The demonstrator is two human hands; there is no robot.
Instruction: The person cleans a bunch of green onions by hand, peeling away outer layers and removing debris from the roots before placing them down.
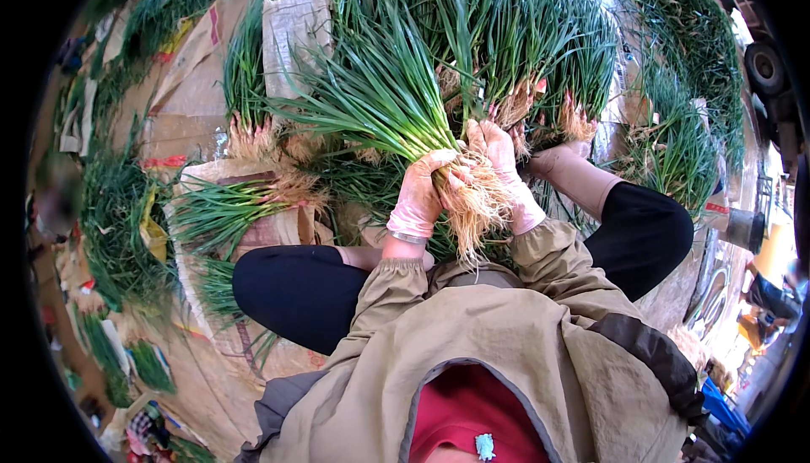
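Note:
My left hand [419,194], in a thin pinkish glove, is closed around a thick bunch of scallion-like plants [405,109]. The leaves fan up and to the left, and long pale roots [474,194] hang below the fist. My right hand [503,153], gloved too, is just right of the bunch, partly behind the roots. Its fingers are pinched together, and a few thin green stalks [467,93] rise from the fingertips; their lower ends are hidden. Behind both hands stand more rooted bunches [519,64], leaves pointing away from me.
My bent knees [297,279] flank the work. At left, another bunch [234,210] lies on a woven sack [196,178]. Loose greens [123,229] cover the ground farther left, more [671,140] at right. A metal bucket [743,229] and a wheel [764,67] are at the right edge.

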